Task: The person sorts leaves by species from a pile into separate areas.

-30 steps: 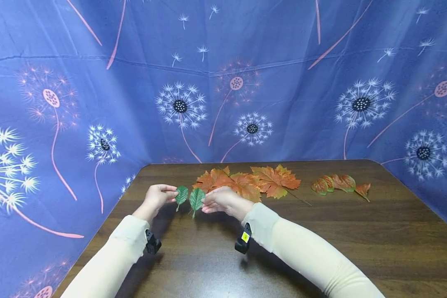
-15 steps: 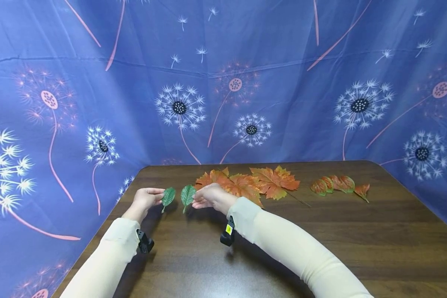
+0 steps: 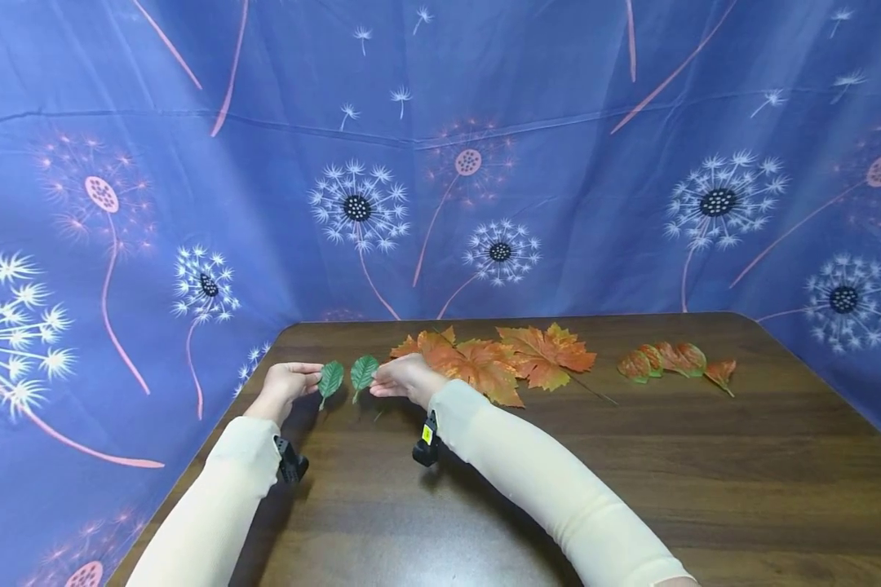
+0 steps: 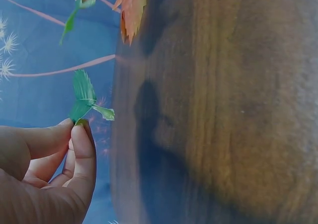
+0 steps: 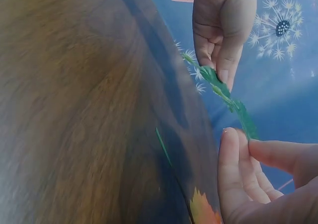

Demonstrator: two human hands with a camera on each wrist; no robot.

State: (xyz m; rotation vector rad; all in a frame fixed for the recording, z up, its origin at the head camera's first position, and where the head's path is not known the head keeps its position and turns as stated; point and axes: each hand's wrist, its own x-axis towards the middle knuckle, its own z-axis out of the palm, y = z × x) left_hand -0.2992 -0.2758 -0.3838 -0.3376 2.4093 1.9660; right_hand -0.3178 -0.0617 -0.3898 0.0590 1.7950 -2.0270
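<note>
My left hand (image 3: 285, 387) pinches one green leaf (image 3: 330, 380) by its side edge, between thumb and fingertips, stem pointing down. Facing it, my right hand (image 3: 409, 379) pinches a second, similar green leaf (image 3: 363, 372), also by its side. A narrow gap parts the two leaves in the head view. Both are held up off the table, and the left wrist view shows the left hand's shadow (image 4: 154, 134) on the wood. Thin veins and toothed edges show on the leaves. Behind the right hand lie large orange maple-like leaves (image 3: 484, 367), partly covered by it.
Several smaller red-green leaves (image 3: 681, 359) lie in a row at the back right of the brown wooden table (image 3: 631, 481). A thin stem (image 3: 595, 390) sticks out from the orange leaves. A blue cloth with dandelions (image 3: 440, 163) hangs behind the table.
Both hands have moved left with their green leaves, the right hand farther than the left, uncovering more of the orange leaves. Both grips have stayed the same.
</note>
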